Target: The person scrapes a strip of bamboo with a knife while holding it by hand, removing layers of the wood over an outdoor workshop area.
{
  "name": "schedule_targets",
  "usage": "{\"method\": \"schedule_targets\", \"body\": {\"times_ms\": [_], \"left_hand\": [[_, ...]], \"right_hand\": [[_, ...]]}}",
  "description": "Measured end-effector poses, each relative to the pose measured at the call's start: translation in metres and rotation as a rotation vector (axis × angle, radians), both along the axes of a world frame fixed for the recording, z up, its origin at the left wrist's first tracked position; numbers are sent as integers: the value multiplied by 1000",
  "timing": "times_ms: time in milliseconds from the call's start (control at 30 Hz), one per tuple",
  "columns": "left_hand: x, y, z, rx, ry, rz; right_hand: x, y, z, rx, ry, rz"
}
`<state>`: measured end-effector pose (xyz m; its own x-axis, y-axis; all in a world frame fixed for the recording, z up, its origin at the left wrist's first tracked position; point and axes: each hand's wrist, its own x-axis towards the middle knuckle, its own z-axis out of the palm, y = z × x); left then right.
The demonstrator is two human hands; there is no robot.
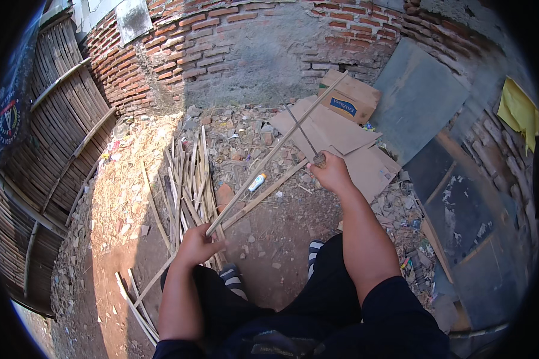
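Fingers of the left hand point(196, 245) curl around the long pale strip point(263, 164), thumb sticking out to the right, loose-looking grip. Right hand point(332, 172): fingers wrapped fully around the handle point(320, 159) of a long thin blade point(301, 128), no gap visible. Blade points up and left, looks to cross the strip in this view; can't tell if they touch. Strip slants from the left hand up and right, far end showing in front of the cardboard point(354, 139).

Surface: bare dirt ground point(284, 245), strewn with rubble; sunlit band at left, rest shaded. Heap of thin strips point(191, 179) lies just beyond the left hand; white-and-blue bottle point(257, 182) near it, to the right.

Outdoor spot: worn brick wall point(221, 51) ahead, partly plastered; slatted fence point(60, 107) left; flat grey sheet point(422, 99) and crumpled yellow sheet point(519, 112) right.
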<state>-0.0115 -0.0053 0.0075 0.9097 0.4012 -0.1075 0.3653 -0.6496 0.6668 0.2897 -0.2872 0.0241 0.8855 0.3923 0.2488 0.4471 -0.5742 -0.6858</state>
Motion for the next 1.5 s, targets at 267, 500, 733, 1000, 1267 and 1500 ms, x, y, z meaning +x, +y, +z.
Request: {"method": "schedule_targets", "body": {"times_ms": [267,500,733,1000,1267,1500], "left_hand": [[-1,-7,1,-6,27,0],[-19,5,-11,8,-124,-32],[-19,0,-7,-131,-34,38],[-15,2,-9,-226,-96,72],[3,10,-21,-352,-102,63],[20,-12,-24,-510,-220,135]], "right_hand": [[-75,37,16,-341,-176,626],[-13,11,13,-83,-111,1],[-46,22,17,-166,-129,242],[-70,43,11,-284,-160,591],[-10,11,15,-63,-9,40],[-68,42,9,-353,-341,606]]}}
